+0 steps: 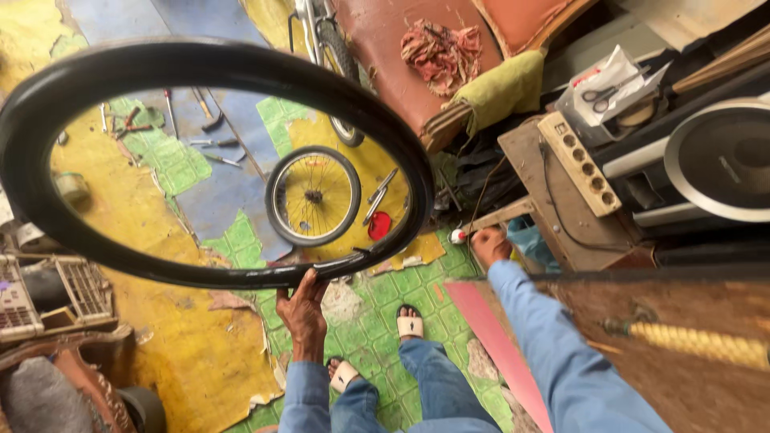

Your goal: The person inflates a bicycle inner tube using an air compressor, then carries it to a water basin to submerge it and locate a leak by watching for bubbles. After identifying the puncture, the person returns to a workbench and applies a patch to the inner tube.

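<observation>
The black bicycle tyre [80, 240] is held upright in the air above the floor [160, 353] and serves as the reference landmark; it spans the left half of the view. Seen through its opening, hand tools [210, 144] lie on the patchy yellow, green and blue floor covering. A small spoked wheel [313, 195] also lies flat on the floor, seen through the tyre's right part, with a red round lid [379, 225] just beside it. The left hand [302, 309] grips the tyre's lower edge, fingers closed around the rubber. Right of the tyre, the right hand [489, 244] is curled closed on a small tool with a red-and-white knob [458, 236]. Further right stands a speaker [722, 160].
</observation>
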